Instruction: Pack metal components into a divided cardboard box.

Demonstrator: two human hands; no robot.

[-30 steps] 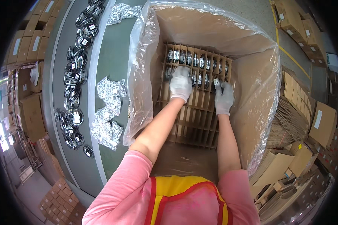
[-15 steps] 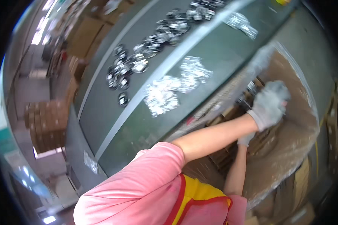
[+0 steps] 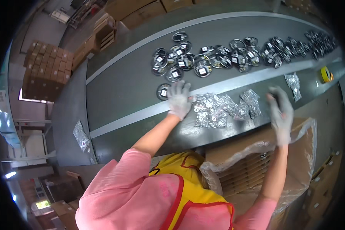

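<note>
My left hand (image 3: 179, 100), in a white glove, reaches over the grey conveyor table (image 3: 122, 92) with fingers spread. It is beside a round coiled part in a clear bag (image 3: 163, 92) and touches the edge of a heap of small clear bags of metal pieces (image 3: 211, 111). My right hand (image 3: 280, 111), also gloved, hovers above the near edge of the table with fingers apart, close to more small bags (image 3: 251, 102). It holds nothing that I can see. A long row of bagged round coiled parts (image 3: 234, 53) lies farther back.
A large cardboard box lined with clear plastic (image 3: 295, 153) stands below the table at the right, with cardboard dividers inside. A yellow tape roll (image 3: 325, 74) sits at the table's right end. Stacked cartons (image 3: 46, 69) stand at the left. One bag (image 3: 81, 135) lies on the table's left part.
Both hands have come out of the lined box and moved up to the table. My view has swung left from the box to the conveyor.
</note>
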